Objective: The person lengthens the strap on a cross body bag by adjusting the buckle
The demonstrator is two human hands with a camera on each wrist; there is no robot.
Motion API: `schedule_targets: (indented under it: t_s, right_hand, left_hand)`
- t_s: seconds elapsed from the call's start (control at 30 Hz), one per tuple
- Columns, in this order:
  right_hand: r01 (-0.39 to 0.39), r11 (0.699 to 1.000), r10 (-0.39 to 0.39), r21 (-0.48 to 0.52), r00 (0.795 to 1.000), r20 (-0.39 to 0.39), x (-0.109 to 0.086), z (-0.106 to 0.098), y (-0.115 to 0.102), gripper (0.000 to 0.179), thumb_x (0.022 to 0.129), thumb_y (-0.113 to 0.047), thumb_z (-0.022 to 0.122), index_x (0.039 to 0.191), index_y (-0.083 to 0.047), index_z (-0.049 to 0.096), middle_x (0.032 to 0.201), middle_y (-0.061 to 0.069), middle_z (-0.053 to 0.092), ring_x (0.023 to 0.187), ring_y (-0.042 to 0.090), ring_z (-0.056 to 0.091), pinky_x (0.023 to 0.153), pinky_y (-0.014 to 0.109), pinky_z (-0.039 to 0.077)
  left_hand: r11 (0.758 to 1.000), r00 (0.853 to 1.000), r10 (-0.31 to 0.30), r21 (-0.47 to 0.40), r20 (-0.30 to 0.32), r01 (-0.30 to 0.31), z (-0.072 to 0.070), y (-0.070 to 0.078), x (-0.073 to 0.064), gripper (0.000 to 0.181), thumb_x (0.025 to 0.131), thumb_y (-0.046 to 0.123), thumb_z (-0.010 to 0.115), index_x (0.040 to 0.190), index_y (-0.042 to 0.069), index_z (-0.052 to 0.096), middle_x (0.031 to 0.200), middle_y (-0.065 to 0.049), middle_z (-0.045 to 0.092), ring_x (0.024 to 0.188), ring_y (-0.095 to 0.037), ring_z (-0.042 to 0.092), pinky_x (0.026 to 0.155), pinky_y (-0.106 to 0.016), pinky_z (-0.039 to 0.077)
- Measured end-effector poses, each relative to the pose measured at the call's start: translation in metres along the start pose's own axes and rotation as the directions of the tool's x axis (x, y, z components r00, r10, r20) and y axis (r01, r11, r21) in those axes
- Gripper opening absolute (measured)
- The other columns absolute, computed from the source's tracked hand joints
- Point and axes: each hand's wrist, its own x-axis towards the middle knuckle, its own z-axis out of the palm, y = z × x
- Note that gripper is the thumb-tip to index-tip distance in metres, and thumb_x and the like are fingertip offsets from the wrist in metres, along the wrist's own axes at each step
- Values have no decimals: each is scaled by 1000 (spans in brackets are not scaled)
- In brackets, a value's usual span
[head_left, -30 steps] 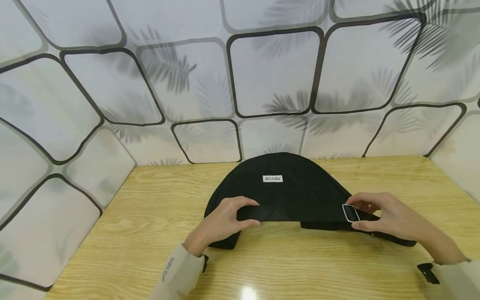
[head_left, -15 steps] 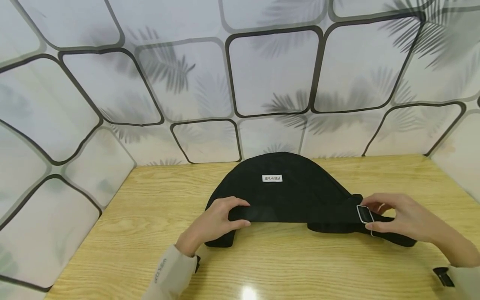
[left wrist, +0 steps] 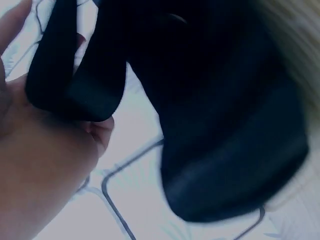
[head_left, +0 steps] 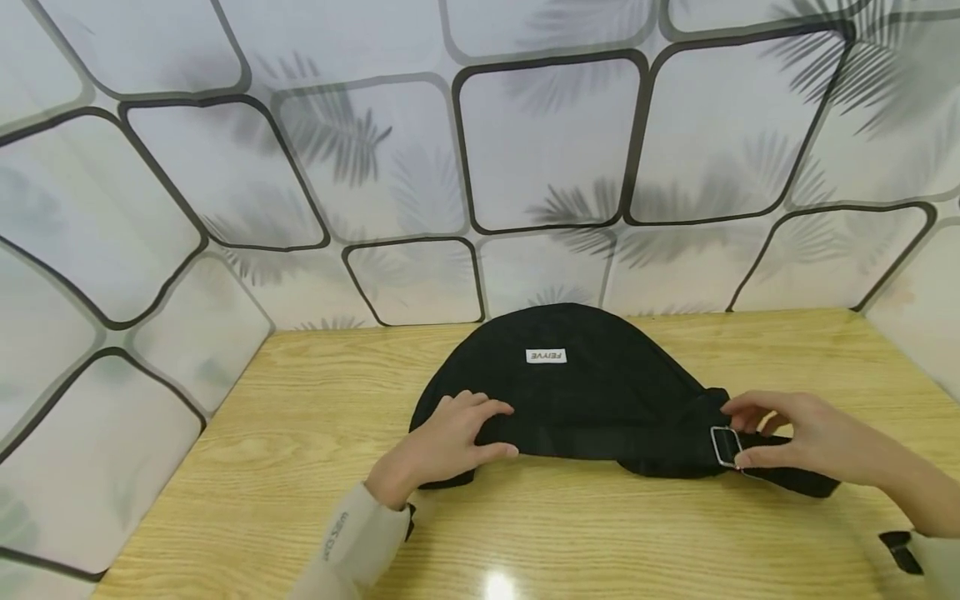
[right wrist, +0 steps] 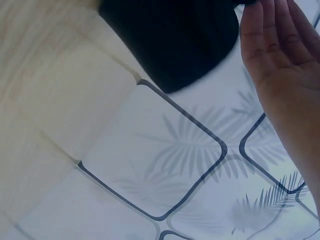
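Observation:
A black half-moon fabric bag (head_left: 585, 387) lies on the table, its small white label (head_left: 546, 356) showing lettering upside down. My left hand (head_left: 450, 437) holds the left part of the bag's flat black strap (head_left: 570, 442), which runs along the bag's near side. In the left wrist view, the strap (left wrist: 82, 100) loops through that palm. At the right, a square metal buckle (head_left: 725, 447) sits on the strap. My right hand (head_left: 810, 437) pinches the strap at this buckle, thumb touching its edge. In the right wrist view, black fabric (right wrist: 175, 40) hides most of the grip.
The pale wooden table (head_left: 285, 467) is bounded at the back by a patterned wall (head_left: 547, 150) of dark rounded outlines and leaf shadows. A similar panel (head_left: 82, 358) rises on the left. Black fabric hangs past my right fingers.
My right hand and the buckle have moved right, then slightly toward me. My left hand went a little left and came back right. The strap's near edge now sits lower.

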Motion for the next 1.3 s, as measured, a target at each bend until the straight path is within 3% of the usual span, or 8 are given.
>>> schedule_targets:
  t_s: [0.17, 0.4, 0.63, 0.73, 0.9, 0.97, 1.1, 1.3]
  right_hand:
    - [-31, 999, 31, -25, 1000, 4, -5, -14, -1, 37, 81, -6, 84, 113, -1, 67, 96, -15, 64, 82, 0, 58, 67, 24, 51]
    - [-79, 997, 78, -1, 994, 70, -13, -28, -1, 24, 84, 0, 80, 106, 0, 69, 98, -25, 62, 80, -2, 59, 63, 24, 51]
    - [-107, 991, 88, 82, 974, 209, -19, -35, 3, 17, 89, 2, 75, 105, 0, 68, 97, -22, 64, 83, -3, 60, 64, 24, 52]
    - [-135, 973, 73, 188, 950, 304, -21, -36, 7, 19, 91, 5, 72, 108, 8, 65, 98, -17, 65, 85, 0, 62, 66, 24, 54]
    - [-270, 892, 70, 363, 875, 480, -24, -34, 16, 29, 93, 5, 68, 116, 20, 56, 110, -5, 66, 93, 0, 64, 74, 25, 56]
    - [-326, 859, 76, 394, 843, 532, -25, -33, 19, 34, 94, 5, 67, 119, 23, 53, 116, 6, 65, 96, -2, 63, 76, 24, 55]
    - [-374, 833, 84, 408, 814, 574, -27, -27, 23, 41, 89, 9, 67, 122, 25, 50, 121, 24, 61, 99, -5, 60, 78, 21, 53]
    - [-297, 851, 24, 434, 846, 532, -30, -17, 23, 42, 80, 13, 67, 120, 19, 56, 118, -5, 64, 98, 0, 62, 75, 23, 53]
  left_hand:
    - [999, 999, 33, 27, -26, -32, 0, 11, 6, 45, 101, 31, 66, 137, 6, 61, 122, -10, 61, 104, -24, 50, 86, -41, 36]
    - [996, 996, 87, 23, -8, -87, 3, 30, 22, 36, 102, 29, 64, 132, 8, 66, 123, -7, 64, 109, -23, 54, 90, -39, 40]
    - [983, 985, 174, 50, 14, -174, 14, 45, 42, 28, 101, 25, 66, 125, 10, 70, 119, -3, 66, 102, -17, 57, 88, -31, 43]
    - [976, 977, 209, 49, 49, -211, 20, 51, 49, 28, 101, 24, 67, 124, 10, 71, 118, -2, 66, 101, -14, 58, 88, -24, 45]
    - [967, 960, 228, 78, 162, -243, 31, 61, 59, 30, 100, 28, 68, 125, 11, 71, 122, 2, 67, 112, -12, 59, 96, -21, 45]
    - [965, 952, 222, 94, 211, -246, 36, 64, 62, 32, 99, 28, 70, 127, 13, 71, 124, 4, 66, 115, -11, 59, 98, -22, 44]
    - [965, 943, 194, 123, 269, -233, 45, 69, 65, 38, 94, 29, 75, 129, 16, 70, 128, 8, 65, 119, -8, 57, 99, -24, 42]
    - [943, 944, 183, 221, 275, -247, 55, 73, 66, 40, 85, 33, 83, 123, 24, 73, 117, 16, 66, 107, -5, 55, 88, -21, 37]
